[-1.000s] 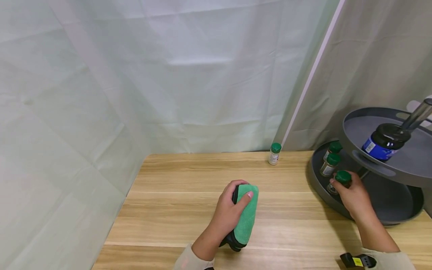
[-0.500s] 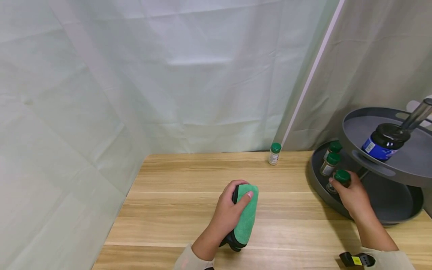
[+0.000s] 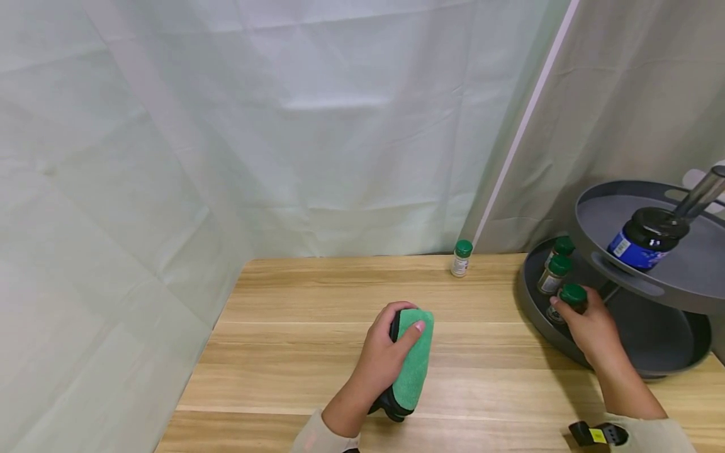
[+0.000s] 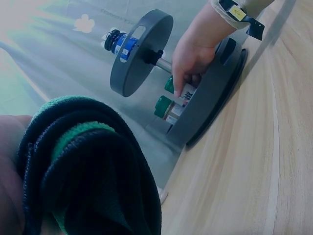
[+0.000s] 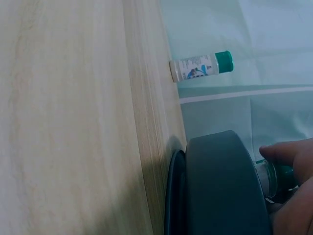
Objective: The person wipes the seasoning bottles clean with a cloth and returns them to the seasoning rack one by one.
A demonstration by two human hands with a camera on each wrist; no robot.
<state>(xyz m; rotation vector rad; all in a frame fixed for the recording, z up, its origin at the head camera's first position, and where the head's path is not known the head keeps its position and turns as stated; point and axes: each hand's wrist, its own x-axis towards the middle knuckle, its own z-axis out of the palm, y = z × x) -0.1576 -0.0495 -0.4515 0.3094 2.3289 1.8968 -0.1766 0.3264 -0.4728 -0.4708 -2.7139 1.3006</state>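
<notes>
My left hand (image 3: 385, 352) grips a folded green cloth (image 3: 415, 365) with dark edging, thumb on top, over the middle of the table. In the left wrist view the rolled layers of the cloth (image 4: 98, 161) fill the lower left. My right hand (image 3: 595, 324) reaches into the lower tier of a grey two-tier round tray (image 3: 668, 358). Its thumb and fingers hold a green-capped spice jar (image 3: 573, 296) by the upper part. Two more such jars, a middle spice jar (image 3: 555, 274) and a rear spice jar (image 3: 562, 246), stand behind it in that tier.
Another green-capped spice jar (image 3: 461, 258) stands on the wooden table (image 3: 294, 352) near the back edge. The upper tier (image 3: 702, 270) overhangs part of the lower one and bears a dark jar with a blue label (image 3: 642, 242). Pale curtains (image 3: 351, 138) hang behind.
My right hand and the spice jar it holds have shifted very slightly toward the back left within the lower tier. The left hand and cloth stay put.
</notes>
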